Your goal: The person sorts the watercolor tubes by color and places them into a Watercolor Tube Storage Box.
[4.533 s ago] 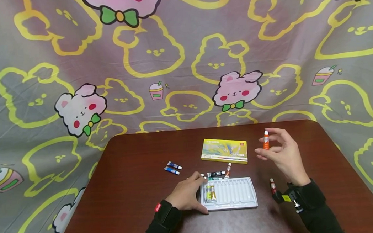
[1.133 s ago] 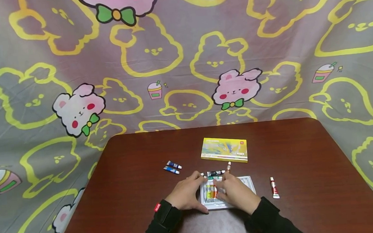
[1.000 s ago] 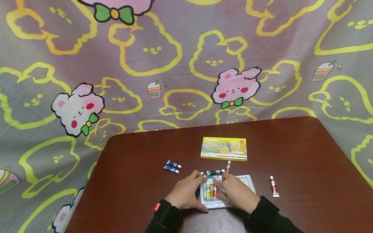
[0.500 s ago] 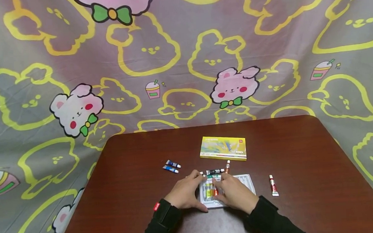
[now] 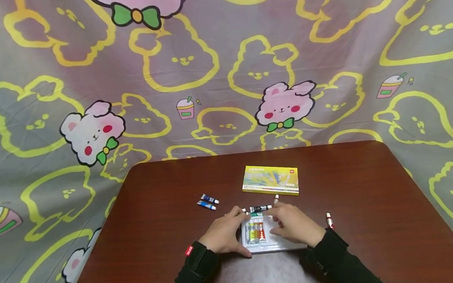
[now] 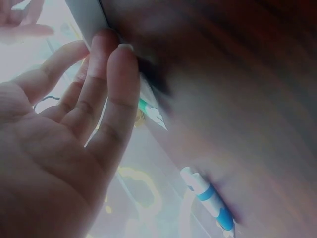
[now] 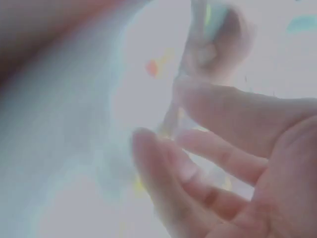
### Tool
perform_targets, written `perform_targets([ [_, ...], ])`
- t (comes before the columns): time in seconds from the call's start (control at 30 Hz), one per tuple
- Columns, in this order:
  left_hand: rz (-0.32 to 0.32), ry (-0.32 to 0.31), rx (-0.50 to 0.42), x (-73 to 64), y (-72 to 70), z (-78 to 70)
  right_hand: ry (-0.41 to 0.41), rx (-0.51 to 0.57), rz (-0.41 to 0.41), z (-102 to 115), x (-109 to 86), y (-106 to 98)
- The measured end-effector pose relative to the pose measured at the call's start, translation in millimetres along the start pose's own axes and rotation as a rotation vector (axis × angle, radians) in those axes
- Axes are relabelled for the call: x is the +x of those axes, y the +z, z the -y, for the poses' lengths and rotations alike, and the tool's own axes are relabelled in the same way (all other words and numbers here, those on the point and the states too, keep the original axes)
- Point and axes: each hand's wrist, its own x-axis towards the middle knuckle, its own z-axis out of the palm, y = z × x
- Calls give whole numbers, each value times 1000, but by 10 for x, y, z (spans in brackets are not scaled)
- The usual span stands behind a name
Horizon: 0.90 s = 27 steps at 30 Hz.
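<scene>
My left hand [image 5: 221,233] holds the left end of a white plastic tray [image 5: 273,246], thumb at the near corner and fingers toward the far one. In the left wrist view its fingertips lie against the tray's edge. Side by side in the tray's left slots are a yellow paint tube [image 5: 252,234], a gold one mostly squeezed between its neighbours, and an orange-red paint tube [image 5: 261,234]. Over the tray's middle, just right of that tube, hovers my right hand [image 5: 297,226], holding nothing, its thumb and fingers apart. The right wrist view is blurred and washed out.
Behind the tray lie a black tube [image 5: 260,208], a green tube [image 5: 256,214] and a white-capped tube [image 5: 276,197]. Two blue tubes [image 5: 207,205] are at the left. A yellow box [image 5: 270,181] lies farther back. My right sleeve partly covers a dark red tube [image 5: 329,220].
My right hand has brought the orange-red paint tube from the air at right into the tray, let go of it and drawn slightly right. My left hand has stayed at the tray.
</scene>
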Motion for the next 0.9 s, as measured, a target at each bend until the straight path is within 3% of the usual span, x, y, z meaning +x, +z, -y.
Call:
perform_targets([
  [0.1, 7, -12, 5, 3, -2, -1, 128, -85, -12, -172, -121, -248],
  [0.23, 11, -17, 4, 6, -4, -6, 378, -189, 49, -504, -354, -575],
  [0.3, 11, -18, 6, 7, -1, -6, 468, -178, 96, -665, -444, -679],
  [0.4, 8, -21, 4, -1, 0, -6, 532, -104, 150, -841, -511, -728],
  [0.53, 2, -22, -8, -5, 0, -14, 530, 22, 174, -940, -499, -659],
  [0.67, 1, -24, -15, -5, -4, -19, 485, 112, 139, -965, -444, -564],
  [0.9, 9, -30, -5, -2, -10, -17, 362, 88, 8, -1032, -369, -487],
])
